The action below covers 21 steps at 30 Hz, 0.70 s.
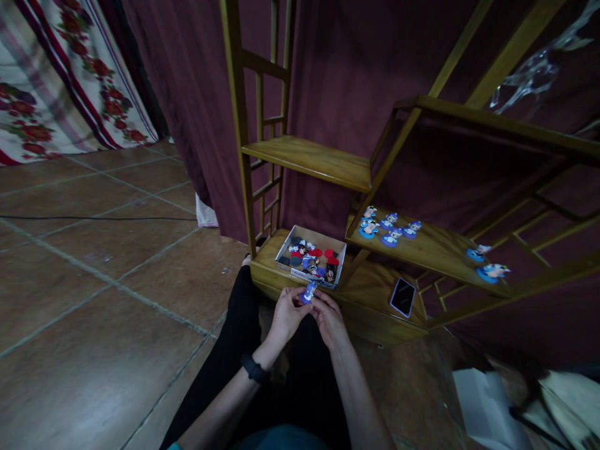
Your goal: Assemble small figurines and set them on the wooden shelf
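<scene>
A small figurine [309, 292] in purple and white, on a round purple base, is held between the fingertips of both hands in front of the shelf. My left hand [289, 310] pinches it from the left, with a dark band on that wrist. From the right, my right hand [327, 314] has its fingers closed on the same figurine. Just beyond my hands, an open cardboard box [285, 242] holds several more figurines and round red, black and purple bases, jumbled together.
Several blue-based and purple-based figurines [390, 237] stand on the wooden shelf [435, 253] to the right. A phone [402, 297] lies on the lower board. A higher shelf board [309, 161] juts out above the box. A white box [487, 406] sits on the floor at right.
</scene>
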Available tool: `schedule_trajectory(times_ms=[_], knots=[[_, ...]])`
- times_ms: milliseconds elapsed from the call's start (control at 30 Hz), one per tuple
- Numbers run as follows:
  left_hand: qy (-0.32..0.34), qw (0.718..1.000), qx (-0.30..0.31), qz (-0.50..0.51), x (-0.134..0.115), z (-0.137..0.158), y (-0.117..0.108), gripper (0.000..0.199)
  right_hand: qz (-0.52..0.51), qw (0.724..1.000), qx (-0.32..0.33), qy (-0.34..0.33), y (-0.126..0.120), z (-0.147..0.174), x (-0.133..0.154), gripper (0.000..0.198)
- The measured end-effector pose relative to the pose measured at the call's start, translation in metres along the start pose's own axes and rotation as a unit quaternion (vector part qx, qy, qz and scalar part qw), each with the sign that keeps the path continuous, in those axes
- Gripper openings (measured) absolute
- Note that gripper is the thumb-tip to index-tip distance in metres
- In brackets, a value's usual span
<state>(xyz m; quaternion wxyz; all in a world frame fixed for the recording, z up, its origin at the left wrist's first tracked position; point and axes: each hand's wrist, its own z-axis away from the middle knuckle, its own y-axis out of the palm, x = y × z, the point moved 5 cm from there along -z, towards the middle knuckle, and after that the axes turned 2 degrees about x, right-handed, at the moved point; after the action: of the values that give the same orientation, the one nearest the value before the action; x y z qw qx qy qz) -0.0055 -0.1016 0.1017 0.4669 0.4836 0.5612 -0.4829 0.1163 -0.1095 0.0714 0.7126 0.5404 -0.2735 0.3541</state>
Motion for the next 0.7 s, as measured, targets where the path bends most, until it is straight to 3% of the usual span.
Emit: schedule_trajectory(times_ms=[200, 567, 700], knots=[[-0.004, 1.0, 0.011, 0.018, 0.001, 0.0, 0.001, 0.035, 0.0, 1.0, -0.004, -0.012, 0.001, 0.002, 0.002, 0.03], [-0.056, 0.98, 0.023, 0.191, 0.013, -0.002, 0.007, 0.036, -0.008, 1.0, -0.021, -0.015, -0.001, 0.003, 0.007, 0.022], [-0.072, 0.976, 0.016, 0.204, 0.012, -0.003, 0.005, 0.034, -0.008, 1.0, -0.011, -0.022, -0.002, 0.002, 0.006, 0.023]])
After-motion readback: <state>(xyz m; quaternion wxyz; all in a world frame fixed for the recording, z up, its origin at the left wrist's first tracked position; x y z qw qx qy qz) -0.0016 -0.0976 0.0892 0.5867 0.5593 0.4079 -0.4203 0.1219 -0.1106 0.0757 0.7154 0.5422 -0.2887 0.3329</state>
